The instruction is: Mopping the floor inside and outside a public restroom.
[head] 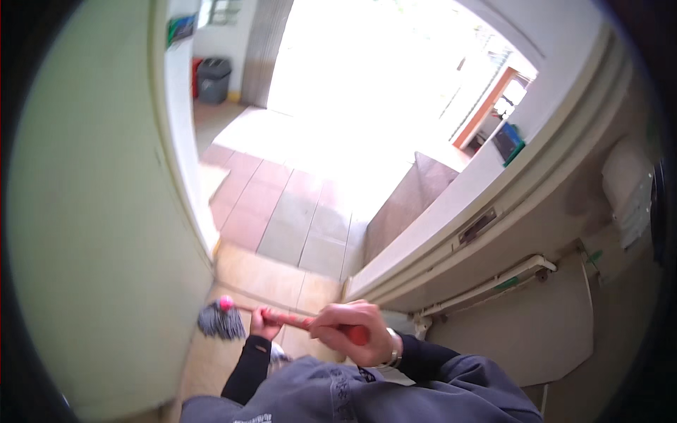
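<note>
A string mop with grey strands (221,321) and a pink-red socket hangs at the left, close to the door. Its red-patterned handle (288,318) runs from the socket across to the right, in front of my body. My left hand (266,324) grips the shaft partway along, nearer to the mop head. Around the thick red end of the handle closes my right hand (351,330), with a metal-banded watch or bracelet on its wrist. I cannot tell whether the strands touch the tiled floor (254,267).
A pale green door (100,211) stands at the left, the door frame (412,254) at the right. Low on the right wall is a pipe (486,285). Beyond the doorway are pink and grey tiles (291,227), a grey bin (213,82) and glaring daylight.
</note>
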`<state>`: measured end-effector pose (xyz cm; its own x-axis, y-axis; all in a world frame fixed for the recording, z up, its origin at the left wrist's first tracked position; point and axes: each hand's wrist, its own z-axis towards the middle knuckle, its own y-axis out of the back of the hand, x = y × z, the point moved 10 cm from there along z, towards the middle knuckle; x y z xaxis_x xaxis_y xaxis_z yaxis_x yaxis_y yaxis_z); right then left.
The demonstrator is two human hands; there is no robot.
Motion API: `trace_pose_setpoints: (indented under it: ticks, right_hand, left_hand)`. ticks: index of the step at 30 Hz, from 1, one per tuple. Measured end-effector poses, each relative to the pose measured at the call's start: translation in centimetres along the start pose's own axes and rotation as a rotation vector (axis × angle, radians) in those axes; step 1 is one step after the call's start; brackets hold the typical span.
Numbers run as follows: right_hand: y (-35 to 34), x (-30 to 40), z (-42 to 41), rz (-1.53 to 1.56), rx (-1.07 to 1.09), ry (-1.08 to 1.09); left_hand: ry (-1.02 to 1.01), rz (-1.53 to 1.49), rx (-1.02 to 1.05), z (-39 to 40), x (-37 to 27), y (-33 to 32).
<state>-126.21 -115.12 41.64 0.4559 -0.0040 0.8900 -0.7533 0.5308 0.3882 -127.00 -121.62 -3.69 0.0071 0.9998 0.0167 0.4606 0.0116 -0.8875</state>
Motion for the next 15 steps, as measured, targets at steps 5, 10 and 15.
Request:
trace_pose_setpoints:
  ticks: [5, 10, 15]
  right_hand:
    - [4.1, -3.5, 6.0, 0.218, -0.132, 0.039]
    - [5.4, -3.2, 13.1, 0.298, -0.051, 0.260]
    - [7.2, -6.5, 19.5, 0.350, 0.078, 0.249]
  left_hand:
    - [0.062, -0.079, -0.104, 5.9, -2.7, -1.7]
    - [0.015, -0.143, -0.085, 12.2, -7.0, 1.2]
    - [-0.048, -0.144, -0.090, 13.5, -9.5, -6.4]
